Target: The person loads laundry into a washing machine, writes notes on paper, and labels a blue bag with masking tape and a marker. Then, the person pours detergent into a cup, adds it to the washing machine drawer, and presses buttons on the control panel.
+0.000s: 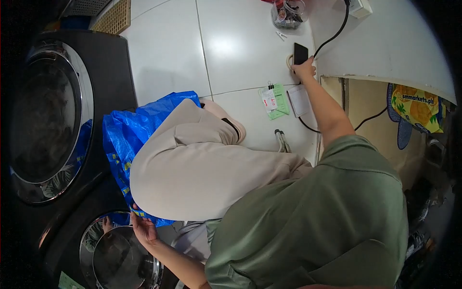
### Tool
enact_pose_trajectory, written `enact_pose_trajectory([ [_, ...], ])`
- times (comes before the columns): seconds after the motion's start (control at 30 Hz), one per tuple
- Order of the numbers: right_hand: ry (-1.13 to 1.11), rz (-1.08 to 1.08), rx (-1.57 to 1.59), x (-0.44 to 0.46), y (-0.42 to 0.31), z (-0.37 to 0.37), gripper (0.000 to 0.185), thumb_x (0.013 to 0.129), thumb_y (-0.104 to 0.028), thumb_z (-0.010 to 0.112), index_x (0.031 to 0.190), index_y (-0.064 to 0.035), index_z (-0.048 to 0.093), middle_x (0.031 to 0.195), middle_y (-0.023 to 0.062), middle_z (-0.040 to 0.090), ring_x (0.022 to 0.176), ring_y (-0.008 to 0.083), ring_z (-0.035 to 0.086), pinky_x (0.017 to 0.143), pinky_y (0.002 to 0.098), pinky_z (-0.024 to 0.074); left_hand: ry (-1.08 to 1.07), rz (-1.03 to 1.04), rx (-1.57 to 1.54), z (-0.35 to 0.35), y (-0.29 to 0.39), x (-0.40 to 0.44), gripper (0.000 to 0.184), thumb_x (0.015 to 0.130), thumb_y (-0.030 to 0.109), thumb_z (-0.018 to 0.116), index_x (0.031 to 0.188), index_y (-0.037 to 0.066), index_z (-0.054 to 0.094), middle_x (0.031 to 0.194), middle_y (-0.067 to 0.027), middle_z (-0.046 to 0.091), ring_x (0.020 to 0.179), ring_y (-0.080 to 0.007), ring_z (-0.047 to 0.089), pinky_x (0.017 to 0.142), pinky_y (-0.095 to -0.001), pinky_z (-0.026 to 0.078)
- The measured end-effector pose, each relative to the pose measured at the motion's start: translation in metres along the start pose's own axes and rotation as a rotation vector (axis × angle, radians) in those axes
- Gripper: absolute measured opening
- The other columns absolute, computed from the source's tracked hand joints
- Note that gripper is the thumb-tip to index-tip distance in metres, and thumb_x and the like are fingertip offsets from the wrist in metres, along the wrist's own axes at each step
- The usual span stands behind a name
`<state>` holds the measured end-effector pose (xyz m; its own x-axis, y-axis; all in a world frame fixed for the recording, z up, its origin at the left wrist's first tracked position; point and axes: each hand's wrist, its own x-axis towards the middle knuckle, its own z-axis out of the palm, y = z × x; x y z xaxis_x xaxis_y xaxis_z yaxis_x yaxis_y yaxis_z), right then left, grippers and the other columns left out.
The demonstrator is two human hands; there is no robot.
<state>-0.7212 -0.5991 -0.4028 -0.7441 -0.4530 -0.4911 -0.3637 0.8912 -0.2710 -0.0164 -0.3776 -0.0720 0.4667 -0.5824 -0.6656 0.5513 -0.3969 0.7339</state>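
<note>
My right hand (305, 71) reaches out to the tiled floor by the wall, its fingers closed at the near end of a black smartphone (301, 52). A cream-coloured ring (289, 61), perhaps a tape roll, shows partly beside the phone. Low on the left, my left hand (143, 229) pinches the edge of a large blue plastic bag (126, 132) with yellow marks; some of its fingertips are hidden. The bag lies crumpled between my bent leg (185, 180) and the dark front-loading machines.
Two round machine doors (45, 118) (122, 257) stand at left. Clipped green papers (274, 102), a white pad (299, 100) and a clothespin (281, 35) lie on the floor. A clear tub (288, 14) sits farther off. Black cables (334, 36) run along the wall; a yellow bag (416, 107) is at right.
</note>
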Motion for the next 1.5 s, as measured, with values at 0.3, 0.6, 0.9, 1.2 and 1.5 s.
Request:
enact_pose_trajectory([
  [0.3, -0.317, -1.094, -0.389, -0.093, 0.120, -0.018, 0.107, 0.067, -0.009, 0.079, 0.154, -0.0188, 0.018, 0.125, 0.0230, 0.045, 0.117, 0.0412, 0.045, 0.104, 0.0464, 0.0397, -0.038, 0.022, 0.032, 0.016, 0.002, 0.002, 0.034, 0.098, 0.019, 0.056, 0.127, 0.001, 0.055, 0.122, -0.0094, 0.066, 0.114, -0.0213, 0.061, 0.099, -0.0380, 0.049],
  [0.6, -0.067, -1.051, -0.347, -0.070, 0.084, -0.014, 0.054, 0.077, -0.012, 0.071, 0.127, -0.0096, 0.051, 0.132, 0.0219, 0.047, 0.118, 0.0411, 0.050, 0.100, 0.0461, 0.0441, -0.037, 0.046, 0.035, 0.003, 0.004, 0.001, 0.035, 0.100, 0.019, 0.053, 0.130, 0.001, 0.053, 0.124, -0.0093, 0.065, 0.117, -0.0212, 0.061, 0.095, -0.0378, 0.053],
  [0.9, 0.111, -0.705, -0.667, 0.013, 0.019, 0.027, 0.018, 0.086, -0.016, 0.061, 0.097, -0.0063, 0.071, 0.111, 0.0142, 0.063, 0.101, 0.0301, 0.062, 0.084, 0.0403, 0.0523, 0.043, 0.145, 0.144, -0.002, 0.008, -0.008, 0.043, 0.096, 0.024, 0.060, 0.133, 0.003, 0.051, 0.127, -0.0080, 0.061, 0.116, -0.0196, 0.058, 0.095, -0.0358, 0.048],
  [1.2, -1.125, -0.708, 0.762, -0.272, -0.208, -0.054, 0.022, 0.087, -0.014, 0.073, 0.101, 0.0008, 0.066, 0.086, 0.0027, 0.066, 0.074, 0.0098, 0.058, 0.068, 0.0247, 0.0465, 0.206, 1.149, 0.601, 0.118, 0.012, -0.062, 0.019, 0.098, 0.007, 0.053, 0.113, -0.001, 0.062, 0.118, -0.0137, 0.064, 0.104, -0.0216, 0.065, 0.094, -0.0331, 0.051],
  [1.5, -1.751, -1.338, 0.293, -0.576, -0.260, -0.122, 0.019, 0.089, -0.015, 0.071, 0.100, -0.0001, 0.069, 0.086, 0.0058, 0.068, 0.078, 0.0108, 0.063, 0.072, 0.0261, 0.0493, 0.191, 1.346, 0.873, 0.128, 0.016, -0.110, 0.046, 0.083, 0.003, 0.071, 0.126, 0.001, 0.055, 0.122, -0.0176, 0.059, 0.111, -0.0303, 0.059, 0.091, -0.0326, 0.048],
])
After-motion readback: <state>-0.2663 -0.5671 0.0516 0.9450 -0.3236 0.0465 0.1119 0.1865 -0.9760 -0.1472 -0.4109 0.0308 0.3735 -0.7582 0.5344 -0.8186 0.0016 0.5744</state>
